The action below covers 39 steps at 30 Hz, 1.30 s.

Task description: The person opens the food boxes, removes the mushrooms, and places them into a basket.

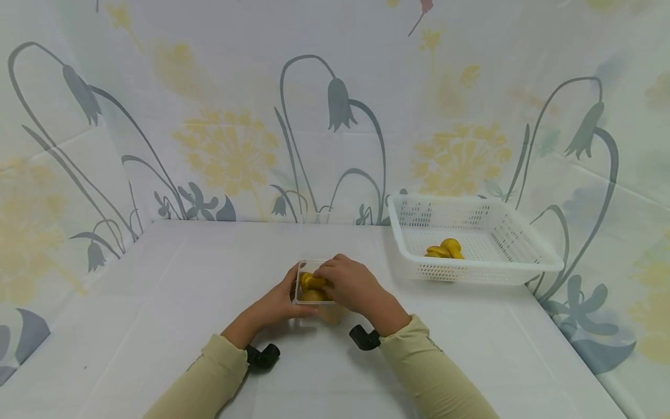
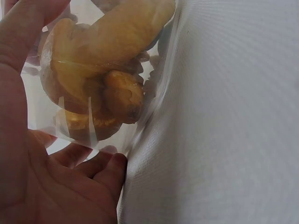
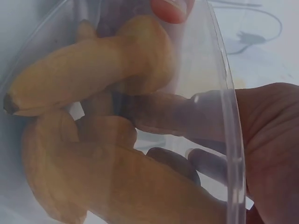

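A clear plastic container stands on the white tabletop with several yellow mushrooms in it. My left hand grips its left side, thumb and fingers spread around the wall. In the left wrist view, the mushrooms show through the plastic. Over the container's right rim, my right hand reaches in and holds a mushroom near the top. The right wrist view shows a mushroom with a dark stalk end, close to the fingers behind the clear wall. The right fingertips are partly hidden.
A white perforated basket stands at the back right, holding a few more yellow mushrooms. Behind the table hangs a flower-printed cloth. A transparent object stands faintly visible at the table's back edge.
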### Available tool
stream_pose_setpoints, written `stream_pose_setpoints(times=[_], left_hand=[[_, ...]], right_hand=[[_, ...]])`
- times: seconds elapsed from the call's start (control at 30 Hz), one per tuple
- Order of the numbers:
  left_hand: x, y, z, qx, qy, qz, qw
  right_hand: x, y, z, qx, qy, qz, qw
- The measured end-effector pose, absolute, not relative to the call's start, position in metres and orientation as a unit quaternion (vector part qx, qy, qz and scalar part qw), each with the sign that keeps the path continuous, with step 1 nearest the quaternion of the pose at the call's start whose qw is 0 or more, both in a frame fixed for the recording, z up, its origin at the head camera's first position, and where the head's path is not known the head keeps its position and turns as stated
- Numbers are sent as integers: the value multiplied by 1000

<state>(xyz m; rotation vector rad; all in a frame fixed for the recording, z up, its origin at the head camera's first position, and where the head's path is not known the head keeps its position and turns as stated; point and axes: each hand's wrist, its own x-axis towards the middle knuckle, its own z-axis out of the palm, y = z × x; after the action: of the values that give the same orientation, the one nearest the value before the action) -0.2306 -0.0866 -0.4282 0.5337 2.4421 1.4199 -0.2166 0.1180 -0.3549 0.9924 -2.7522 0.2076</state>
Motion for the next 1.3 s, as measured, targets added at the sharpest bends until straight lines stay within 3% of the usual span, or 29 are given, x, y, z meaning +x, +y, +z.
stream_pose_setpoints(times=[0.43,0.77,1.3], left_hand=[[-231,-86,-428,183,841,490,137],[-229,-85,-427,184,844,487,130],[-230,-85,-428,175,849,482,131]], right_hand=[[-215,119,-355,348,-926,59,132],[-218,124,-350,356,-908,140,168],[-217,137,-334,332,-898,242,157]])
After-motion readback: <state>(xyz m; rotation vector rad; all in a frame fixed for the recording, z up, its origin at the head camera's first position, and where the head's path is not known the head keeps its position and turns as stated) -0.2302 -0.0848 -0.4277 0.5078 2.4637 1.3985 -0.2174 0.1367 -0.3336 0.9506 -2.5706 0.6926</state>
